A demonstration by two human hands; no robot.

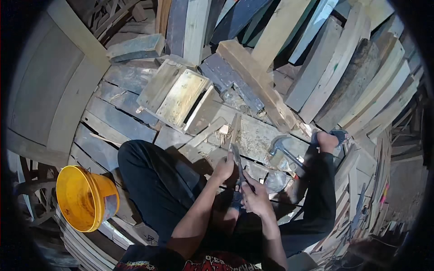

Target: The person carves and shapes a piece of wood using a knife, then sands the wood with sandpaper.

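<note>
My left hand (224, 166) is closed on the far part of a long, narrow dark piece (238, 160), where a thin wooden strip (234, 128) extends beyond it. I cannot tell whether this dark piece is a tool or wood. My right hand (254, 196) grips its near end, between my bent legs. A claw hammer (294, 158) lies on the boards to the right of my hands. A clear crumpled plastic bag (275, 180) is beside my right hand. Wood chips (224, 129) and offcuts lie just ahead.
A small wooden box (190, 92) sits ahead. A yellow bucket (68, 194) stands left of my knee, near a wooden panel (40, 95). A thick beam (253, 81) and several leaning planks (339, 77) fill the back and right. My sandalled foot (326, 141) is at right.
</note>
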